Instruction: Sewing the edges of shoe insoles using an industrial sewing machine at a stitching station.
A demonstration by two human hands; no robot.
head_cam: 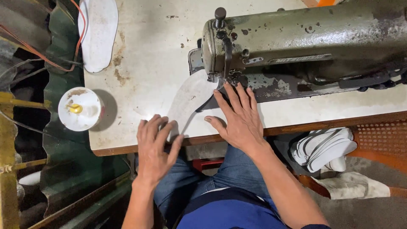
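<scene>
At the near edge of the table, the left hand (154, 146) lies flat, fingers spread, pressing down the near end of a white insole-shaped piece (188, 99); nothing is clasped. The right hand (238, 116) also lies open and flat, palm down, fingertips on the far end of the same piece just beside the needle area. The piece is thin, smooth and curved, running from the table edge up under the head of the sewing machine (305, 46). That machine is olive-green metal, chipped and rust-spotted. The table top (148, 55) is a pale, stained laminate with a worn wooden edge. Far left lies another white insole (98, 34). Left of the table stands a round white thread cone (79, 109). Near right, below the table, rests a stack of white insoles (324, 148).
</scene>
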